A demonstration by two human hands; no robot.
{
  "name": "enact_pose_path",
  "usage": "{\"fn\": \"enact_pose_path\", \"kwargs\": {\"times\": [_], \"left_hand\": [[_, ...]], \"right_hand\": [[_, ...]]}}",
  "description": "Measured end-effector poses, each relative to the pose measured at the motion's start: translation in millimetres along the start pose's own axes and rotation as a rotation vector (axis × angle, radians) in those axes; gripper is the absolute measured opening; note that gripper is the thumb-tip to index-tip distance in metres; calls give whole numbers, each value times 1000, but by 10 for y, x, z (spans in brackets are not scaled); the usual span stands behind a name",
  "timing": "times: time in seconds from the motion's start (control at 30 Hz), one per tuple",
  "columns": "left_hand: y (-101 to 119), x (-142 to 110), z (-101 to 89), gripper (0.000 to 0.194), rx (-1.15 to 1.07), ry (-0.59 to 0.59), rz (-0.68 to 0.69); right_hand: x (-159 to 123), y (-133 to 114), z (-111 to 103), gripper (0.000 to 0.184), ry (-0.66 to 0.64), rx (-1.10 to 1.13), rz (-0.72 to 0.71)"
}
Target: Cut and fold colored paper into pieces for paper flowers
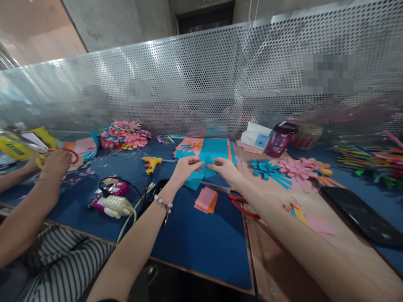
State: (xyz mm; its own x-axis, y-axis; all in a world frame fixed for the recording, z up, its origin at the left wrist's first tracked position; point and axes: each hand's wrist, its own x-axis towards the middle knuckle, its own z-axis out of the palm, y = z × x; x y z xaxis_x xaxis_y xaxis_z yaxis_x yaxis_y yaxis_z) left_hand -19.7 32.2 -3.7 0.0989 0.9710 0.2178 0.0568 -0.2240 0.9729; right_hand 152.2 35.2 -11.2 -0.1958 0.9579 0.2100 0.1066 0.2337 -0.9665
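Between my two hands is a small piece of blue paper (208,166), pinched in the fingers of both. My left hand (185,168) comes from the lower left with a beaded bracelet on its wrist, and my right hand (227,168) grips the paper's other side. More blue paper (193,181) lies on the table just below. Red-handled scissors (241,204) rest under my right forearm, their blades pointing left. Closer to me sits a small stack of pink and orange paper squares (206,200). Behind my hands lie large coloured sheets (217,147).
Left of my hands are a yellow glue gun (152,163), a power strip (118,201) with cords, and a co-worker's hands (53,163) with scissors. Paper flowers (270,168), a purple cup (281,140) and a black phone (362,214) lie right. A perforated metal panel (201,79) stands behind.
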Motion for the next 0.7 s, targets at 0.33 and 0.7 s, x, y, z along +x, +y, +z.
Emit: {"fn": "enact_pose_path", "kwargs": {"times": [0.33,0.7], "left_hand": [[-19,13,9,31,-29,15,-8],[-22,2,-3,33,-21,15,-3]], "right_hand": [[0,-3,-6,41,1,-4,20],[2,-10,-6,38,-3,5,21]]}}
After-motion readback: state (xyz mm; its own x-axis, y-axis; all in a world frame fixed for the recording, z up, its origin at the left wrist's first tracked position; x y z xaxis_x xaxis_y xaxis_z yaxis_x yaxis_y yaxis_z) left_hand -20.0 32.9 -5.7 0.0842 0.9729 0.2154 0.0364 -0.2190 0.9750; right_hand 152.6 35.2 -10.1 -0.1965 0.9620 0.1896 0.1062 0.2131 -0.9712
